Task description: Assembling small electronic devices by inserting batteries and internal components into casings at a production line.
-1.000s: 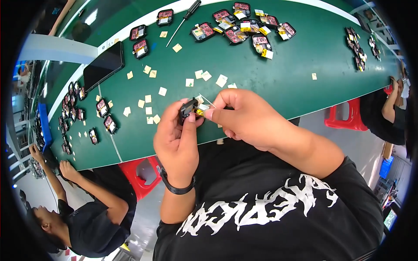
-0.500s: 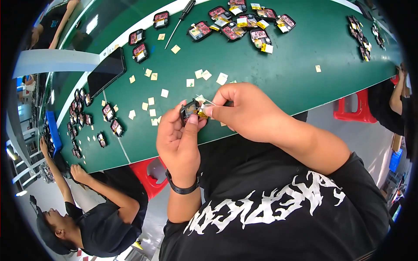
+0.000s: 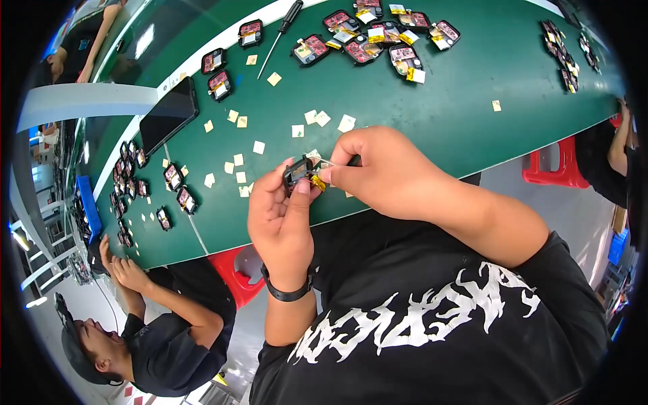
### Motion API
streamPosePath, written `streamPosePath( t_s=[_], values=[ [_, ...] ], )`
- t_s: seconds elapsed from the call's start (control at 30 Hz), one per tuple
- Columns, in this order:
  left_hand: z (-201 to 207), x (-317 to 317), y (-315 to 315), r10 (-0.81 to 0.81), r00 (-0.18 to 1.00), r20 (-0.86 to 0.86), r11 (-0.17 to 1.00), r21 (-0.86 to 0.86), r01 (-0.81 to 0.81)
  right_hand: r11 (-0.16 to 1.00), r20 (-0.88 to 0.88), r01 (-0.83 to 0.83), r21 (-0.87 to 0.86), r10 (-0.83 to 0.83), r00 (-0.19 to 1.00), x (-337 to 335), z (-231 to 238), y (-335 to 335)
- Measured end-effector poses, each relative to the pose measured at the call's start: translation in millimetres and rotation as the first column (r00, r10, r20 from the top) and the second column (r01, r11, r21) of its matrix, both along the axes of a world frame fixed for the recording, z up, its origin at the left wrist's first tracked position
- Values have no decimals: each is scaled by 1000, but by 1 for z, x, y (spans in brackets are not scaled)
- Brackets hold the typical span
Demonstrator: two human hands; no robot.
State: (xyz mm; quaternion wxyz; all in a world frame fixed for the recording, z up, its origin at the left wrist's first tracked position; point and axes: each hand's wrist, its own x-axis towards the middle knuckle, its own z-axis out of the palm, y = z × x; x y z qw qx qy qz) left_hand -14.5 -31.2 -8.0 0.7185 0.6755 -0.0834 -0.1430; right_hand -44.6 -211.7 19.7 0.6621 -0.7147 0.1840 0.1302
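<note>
My left hand [image 3: 282,223] holds a small black plastic casing [image 3: 295,173] above the table's near edge, thumb in front and fingers behind. At the casing's right side hangs a small battery with yellow tape [image 3: 317,182], close to my left thumb tip. My right hand [image 3: 378,162] is closed in a pinch beside the casing. A thin pale sliver [image 3: 322,160] sticks out from its fingertips toward the casing; its kind is too small to make out. My fingers cover part of the casing's inside.
On the green table [image 3: 432,121] lie scattered cream squares [image 3: 298,131], a screwdriver [image 3: 280,37] and a dark tablet-like slab [image 3: 169,113]. Open casings with batteries [image 3: 385,34] cluster at the far side, more [image 3: 125,169] at left. A co-worker [image 3: 169,331] sits left; red stools [image 3: 557,165] stand by the table.
The view has shifted slightly. My right fingertips stay at the casing, and the yellow-taped battery shows more plainly below them. The co-worker's hands at left have come together.
</note>
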Motion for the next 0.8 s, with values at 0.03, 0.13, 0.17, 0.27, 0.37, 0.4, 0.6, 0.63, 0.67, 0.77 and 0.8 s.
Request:
streamPosePath(
  t_s=[0.03,0.13,0.17,0.27,0.37,0.4,0.6,0.63,0.67,0.77,0.8],
  values=[
    [1,1,0,-3,1000,-21,1000,-7,3,1000,-15,5,4,-4,1000,0,1,0],
    [2,1,0,-12,999,-35,998,-57,10,1000,-12,12,14,-12,1000,0,0,0],
    [3,1,0,-14,999,-33,998,-57,12,1000,-9,14,15,-14,1000,-1,-2,1],
    [5,1,0,-29,999,-34,999,-46,27,999,34,31,37,-32,999,-4,-5,2],
    [10,4,2,-35,993,-110,998,-50,29,1000,72,5,30,-7,997,-3,-5,0],
    [13,5,2,-30,987,-157,998,-50,23,998,69,-21,54,17,997,-3,-5,-3],
    [10,7,3,-34,978,-207,996,-85,17,977,192,-34,213,-7,981,-8,-15,-2],
    [10,7,3,-50,979,-198,994,-105,30,988,318,-47,145,-1,948,-8,-14,-1],
    [9,7,3,-49,979,-200,994,-107,28,989,316,-49,143,1,949,-7,-16,0],
    [9,8,5,-20,978,-207,995,-97,0,1000,390,-28,6,24,921,-3,-22,3],
    [10,9,5,-40,975,-219,996,-84,22,998,300,-15,58,-3,954,1,-20,0]
  ],
)
